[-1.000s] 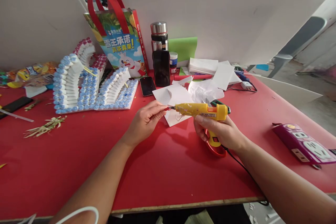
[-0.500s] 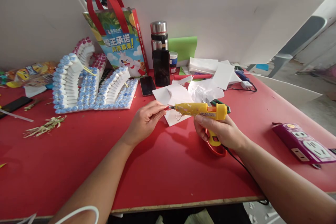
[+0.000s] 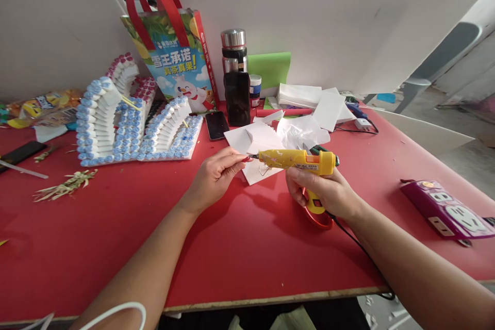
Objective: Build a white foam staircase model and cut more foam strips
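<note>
My right hand (image 3: 323, 188) is wrapped round the handle of a yellow hot glue gun (image 3: 286, 159), its nozzle pointing left. My left hand (image 3: 216, 178) is closed in a pinch on a small red piece (image 3: 248, 159) right at the nozzle tip. Most of that piece is hidden by the fingers, so I cannot tell its kind. Below the gun, the red handle of a pair of scissors (image 3: 323, 223) shows on the table. White card sheets (image 3: 242, 139) and a crumpled clear plastic wrap (image 3: 301, 131) lie just behind the hands.
Blue-and-white folded paper models (image 3: 104, 124) stand at the left, before a printed carrier bag (image 3: 181, 62). A steel flask (image 3: 234, 44) and an upright black phone (image 3: 237, 99) stand at the back. A purple pouch (image 3: 450, 211) lies right on the red table (image 3: 232, 263).
Almost nothing differs. Both hands hold the same pose, with the nozzle staying at the red piece; the whole view has shifted very slightly.
</note>
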Tool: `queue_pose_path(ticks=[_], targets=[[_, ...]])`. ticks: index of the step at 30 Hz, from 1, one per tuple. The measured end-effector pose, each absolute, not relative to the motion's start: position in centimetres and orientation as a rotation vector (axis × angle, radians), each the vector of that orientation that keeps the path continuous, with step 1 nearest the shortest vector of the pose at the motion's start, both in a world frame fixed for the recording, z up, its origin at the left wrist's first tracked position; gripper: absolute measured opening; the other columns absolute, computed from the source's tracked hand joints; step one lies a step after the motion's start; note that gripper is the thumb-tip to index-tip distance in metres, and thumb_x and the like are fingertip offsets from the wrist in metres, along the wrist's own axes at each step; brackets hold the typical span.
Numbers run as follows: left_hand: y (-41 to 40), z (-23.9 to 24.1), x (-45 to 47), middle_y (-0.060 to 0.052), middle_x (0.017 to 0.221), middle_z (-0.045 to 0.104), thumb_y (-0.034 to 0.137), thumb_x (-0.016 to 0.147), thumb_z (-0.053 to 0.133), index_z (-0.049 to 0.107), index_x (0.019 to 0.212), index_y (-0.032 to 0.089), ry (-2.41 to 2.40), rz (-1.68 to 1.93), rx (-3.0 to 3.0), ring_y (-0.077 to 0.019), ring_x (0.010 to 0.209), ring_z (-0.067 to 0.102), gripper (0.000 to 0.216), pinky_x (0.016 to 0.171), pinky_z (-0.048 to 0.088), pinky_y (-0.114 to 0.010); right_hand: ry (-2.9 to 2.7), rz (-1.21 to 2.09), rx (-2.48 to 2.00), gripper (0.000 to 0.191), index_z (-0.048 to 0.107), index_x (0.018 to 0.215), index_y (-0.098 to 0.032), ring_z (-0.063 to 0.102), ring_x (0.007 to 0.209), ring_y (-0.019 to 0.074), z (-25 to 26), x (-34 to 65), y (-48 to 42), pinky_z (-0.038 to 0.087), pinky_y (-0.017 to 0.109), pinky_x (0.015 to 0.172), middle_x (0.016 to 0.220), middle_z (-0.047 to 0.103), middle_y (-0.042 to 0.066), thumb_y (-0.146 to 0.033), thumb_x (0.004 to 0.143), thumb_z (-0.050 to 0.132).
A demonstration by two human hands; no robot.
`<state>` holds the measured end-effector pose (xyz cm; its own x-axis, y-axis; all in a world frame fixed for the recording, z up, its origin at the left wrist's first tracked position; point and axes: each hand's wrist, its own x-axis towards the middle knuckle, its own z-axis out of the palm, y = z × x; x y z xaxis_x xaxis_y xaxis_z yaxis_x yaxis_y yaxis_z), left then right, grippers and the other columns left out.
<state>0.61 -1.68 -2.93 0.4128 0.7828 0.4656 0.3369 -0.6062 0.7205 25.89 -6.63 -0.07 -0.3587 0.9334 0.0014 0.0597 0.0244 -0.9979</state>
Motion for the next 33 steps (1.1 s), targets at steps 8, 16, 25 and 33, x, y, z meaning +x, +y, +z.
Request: queue_pose_path(ticks=[8,16,25,33], targets=[[-1.73,-2.81,0.74,-0.006,0.099,0.066,0.023,0.097,0.057,0.074,0.106,0.021,0.92,1.125,2.144,-0.0162,0.089,0.062,0.019,0.081,0.048,-0.025,-1.567,1.413,-1.062,0.049,0.056,0.058,-0.019,0.048,0.047,0.0119,-0.14,26.03,-6.69,0.039,0.028,0.047,0.052,0.052,0.0,-0.054,0.093,0.059],[-1.69,-2.96,0.69,-0.006,0.098,0.066,0.024,0.097,0.058,0.073,0.106,0.019,0.926,1.132,2.163,-0.0156,0.089,0.063,0.018,0.081,0.049,-0.025,-1.572,1.412,-1.064,0.049,0.056,0.058,-0.019,0.049,0.047,0.0116,-0.16,25.99,-6.68,0.04,0.028,0.048,0.052,0.053,0.0,-0.053,0.093,0.059],[-1.31,-3.35,0.57,-0.005,0.096,0.066,0.02,0.096,0.06,0.072,0.105,0.018,0.867,1.189,2.21,-0.0143,0.086,0.063,0.016,0.078,0.05,-0.024,-1.574,1.42,-1.079,0.051,0.056,0.058,-0.018,0.049,0.047,0.0114,-0.32,26.1,-6.58,0.04,0.027,0.047,0.052,0.053,0.0,-0.055,0.092,0.059],[-1.46,-3.19,0.69,-0.006,0.098,0.066,0.02,0.096,0.059,0.072,0.103,0.019,0.879,1.157,2.181,-0.0152,0.089,0.064,0.014,0.08,0.049,-0.025,-1.585,1.4,-1.073,0.052,0.054,0.057,-0.018,0.049,0.046,0.0109,-0.25,26.06,-6.6,0.04,0.027,0.048,0.051,0.053,0.0,-0.055,0.093,0.058]])
